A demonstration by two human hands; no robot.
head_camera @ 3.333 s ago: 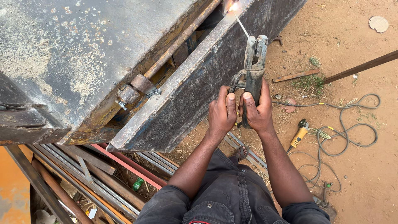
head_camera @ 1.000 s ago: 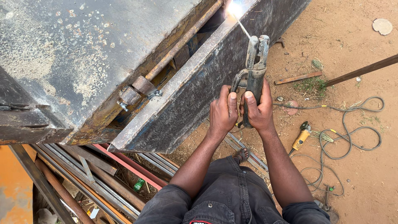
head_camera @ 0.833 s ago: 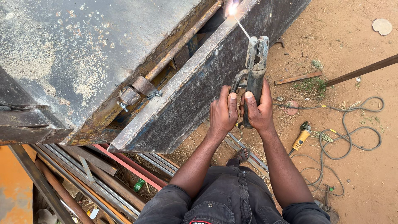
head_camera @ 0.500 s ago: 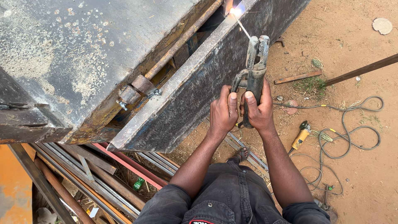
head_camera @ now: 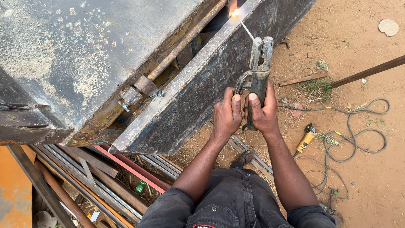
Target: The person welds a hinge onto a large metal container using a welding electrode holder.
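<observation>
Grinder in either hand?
No: both hands, left hand and right hand, grip the electrode holder; the yellow grinder lies on the ground.

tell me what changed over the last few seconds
Almost nothing. Both hands, left and right, stay clamped on the electrode holder, and the rod tip keeps sparking at the same spot on the steel frame. The grinder and cable lie unmoved.

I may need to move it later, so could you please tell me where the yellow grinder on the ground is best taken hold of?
Grip the yellow grinder around its long yellow body, coming from above. It lies flat on the sand with its dark head pointing away and its cable trailing off, so the slim middle is the free part.
</observation>
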